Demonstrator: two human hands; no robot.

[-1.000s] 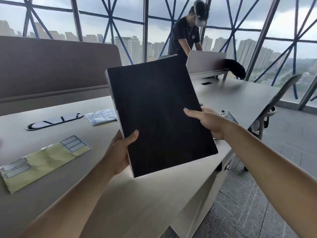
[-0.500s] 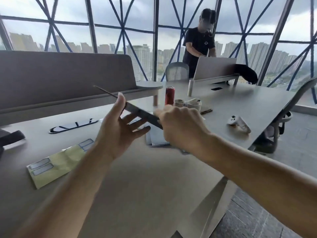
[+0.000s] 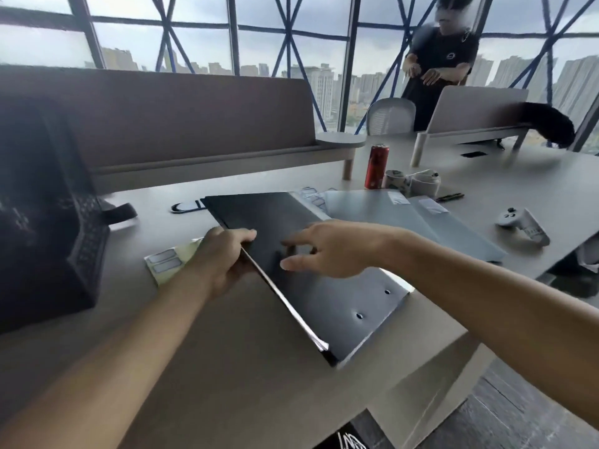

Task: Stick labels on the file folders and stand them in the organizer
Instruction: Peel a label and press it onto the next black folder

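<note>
folder [image 3: 301, 254] on table [image 3: 227, 367], label sheet [image 3: 165, 262] left

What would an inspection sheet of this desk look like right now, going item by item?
Surface: grey desk, oval slot near the back.
Job's things: black folder held at a slant; grey folders lying flat beyond it; label sheet beside the left hand.
Clutter: red can, pale cups, pen, white controller, dark mesh-sided object at left, blurred.
Hands: left hand grips the black folder's left edge; right hand open, fingers spread over the cover, contact unclear.
Cables: nothing seen.
Surroundings: another person standing behind a far screen, chair, glass wall, city view.
</note>
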